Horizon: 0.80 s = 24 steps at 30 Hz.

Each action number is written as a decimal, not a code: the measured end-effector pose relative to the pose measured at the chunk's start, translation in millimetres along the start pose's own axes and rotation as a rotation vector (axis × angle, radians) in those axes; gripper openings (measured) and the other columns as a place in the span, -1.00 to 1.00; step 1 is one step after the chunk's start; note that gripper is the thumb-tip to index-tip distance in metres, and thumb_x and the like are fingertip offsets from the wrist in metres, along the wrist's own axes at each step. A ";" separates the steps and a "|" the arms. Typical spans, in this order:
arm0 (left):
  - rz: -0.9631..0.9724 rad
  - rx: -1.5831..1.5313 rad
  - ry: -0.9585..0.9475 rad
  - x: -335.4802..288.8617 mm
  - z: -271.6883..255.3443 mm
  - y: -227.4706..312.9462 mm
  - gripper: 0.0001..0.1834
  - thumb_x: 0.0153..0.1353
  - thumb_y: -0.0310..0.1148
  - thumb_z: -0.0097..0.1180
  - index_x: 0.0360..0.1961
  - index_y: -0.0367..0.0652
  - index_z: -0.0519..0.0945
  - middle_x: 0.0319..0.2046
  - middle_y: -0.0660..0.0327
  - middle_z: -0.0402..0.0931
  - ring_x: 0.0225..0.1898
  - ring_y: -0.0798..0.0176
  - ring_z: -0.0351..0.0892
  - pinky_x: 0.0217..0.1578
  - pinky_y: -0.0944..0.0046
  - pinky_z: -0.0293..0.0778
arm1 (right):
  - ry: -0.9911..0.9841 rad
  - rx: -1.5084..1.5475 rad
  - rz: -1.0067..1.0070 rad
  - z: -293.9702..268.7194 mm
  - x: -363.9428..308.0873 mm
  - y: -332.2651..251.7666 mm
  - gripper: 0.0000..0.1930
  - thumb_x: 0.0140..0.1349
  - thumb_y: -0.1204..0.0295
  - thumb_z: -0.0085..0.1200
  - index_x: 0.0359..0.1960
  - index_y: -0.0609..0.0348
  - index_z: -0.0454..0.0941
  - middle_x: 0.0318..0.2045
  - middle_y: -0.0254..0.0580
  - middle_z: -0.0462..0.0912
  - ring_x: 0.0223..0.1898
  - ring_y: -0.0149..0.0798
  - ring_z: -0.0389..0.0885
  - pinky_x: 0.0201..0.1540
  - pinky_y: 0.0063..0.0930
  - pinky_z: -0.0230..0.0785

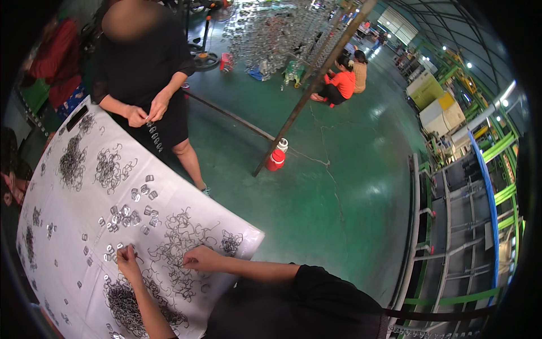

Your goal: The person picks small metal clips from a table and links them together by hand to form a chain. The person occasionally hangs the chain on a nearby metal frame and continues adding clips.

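Observation:
My left hand (129,263) is pinched closed above the white tabletop, beside several small shiny metal buckles (111,248). What its fingertips hold is too small to make out. Over a spread of thin bent wire hooks (179,240), my right hand (202,259) has its fingers drawn together. Whether a hook is between them I cannot make out. A dense dark heap of similar bent wire pieces (121,305) lies beneath my left forearm. More loose buckles (125,217) are scattered just beyond my left hand.
The white-covered table (220,212) ends at a corner on the right. Across it, a person in black (141,68) holds a linked strip of metal pieces (154,135). Other wire piles (113,166) lie farther off. A slanting metal pole (316,85) and red jug (275,160) stand beyond.

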State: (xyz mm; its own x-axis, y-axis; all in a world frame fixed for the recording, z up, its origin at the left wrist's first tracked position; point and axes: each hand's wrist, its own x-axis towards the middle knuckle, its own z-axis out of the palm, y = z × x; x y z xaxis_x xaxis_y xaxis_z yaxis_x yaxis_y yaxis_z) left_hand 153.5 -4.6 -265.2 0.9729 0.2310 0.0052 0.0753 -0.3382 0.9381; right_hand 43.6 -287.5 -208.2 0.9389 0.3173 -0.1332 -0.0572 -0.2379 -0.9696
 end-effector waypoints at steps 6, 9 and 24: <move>-0.201 -0.309 -0.128 -75.4 34.6 34.9 -0.84 0.22 -0.37 0.22 -0.28 -0.21 0.52 -0.59 0.38 0.40 -0.57 0.53 0.42 -0.59 0.53 0.36 | 0.162 -0.078 -0.120 -19.3 -27.6 -6.7 -0.90 0.07 0.46 0.24 -0.42 0.22 0.64 -0.52 -0.14 0.67 -0.49 -0.19 0.66 -0.36 -0.40 0.47; -0.150 -0.225 -0.185 -103.3 41.0 53.0 -0.78 0.22 -0.38 0.22 -0.14 -0.23 0.58 -0.61 0.41 0.39 -0.58 0.55 0.38 -0.62 0.52 0.29 | 0.143 0.077 -0.007 -29.0 -37.4 -16.7 -0.89 0.11 0.47 0.24 -0.38 0.26 0.63 -0.52 -0.22 0.68 -0.47 -0.40 0.64 -0.36 -0.50 0.46; -0.095 -0.363 0.006 -180.4 22.9 131.6 -0.75 0.13 -0.59 0.21 -0.14 -0.29 0.53 -0.41 0.27 0.53 -0.39 0.44 0.56 -0.43 0.47 0.49 | 0.038 0.096 -0.257 -11.7 -12.2 -68.6 -0.93 0.10 0.60 0.25 -0.40 0.25 0.60 -0.21 -0.31 0.56 -0.24 -0.47 0.53 -0.20 -0.60 0.46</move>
State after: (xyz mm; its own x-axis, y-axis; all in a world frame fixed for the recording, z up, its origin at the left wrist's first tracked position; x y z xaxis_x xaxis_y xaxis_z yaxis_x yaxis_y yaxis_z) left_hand -7.1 -111.6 -150.6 0.9640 0.2515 -0.0864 0.0813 0.0303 0.9962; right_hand 40.1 -285.8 -137.6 0.9385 0.3214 0.1261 0.1547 -0.0648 -0.9858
